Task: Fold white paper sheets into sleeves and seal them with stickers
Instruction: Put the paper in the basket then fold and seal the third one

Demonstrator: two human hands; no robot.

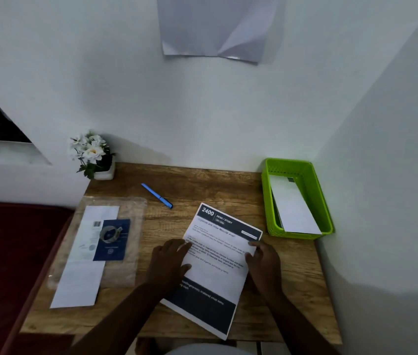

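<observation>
a printed sheet is lying tilted on the wooden desk, its dark header pointing toward one o'clock and its dark footer hanging slightly over the near edge at six o'clock. the left hand is pressing flat on the sheet's nine o'clock edge with fingers spread and nothing gripped, while the right hand is sitting at the three o'clock edge, its fingertips seeming to curl on the paper's margin, though whether it is pinching or only resting i cannot tell. no fold is showing yet, so the sheet is probably just being squared up. the main risk is coming from that tilt: if the right edge is being lifted over while the paper is lying askew, the crease is likely running crooked and the sleeve is ending up with mismatched edges. the overhanging footer is also inviting a slip, since a light press from the left palm is letting the sheet slide toward the lap. a folded white piece is already leaning in the green basket at two o'clock, well apart from the hands. at nine o'clock a clear packet is holding a blue card and long white strip; whether stickers are there is unclear, and reaching that far is meaning releasing the fold. a blue pen is lying at eleven o'clock.
</observation>
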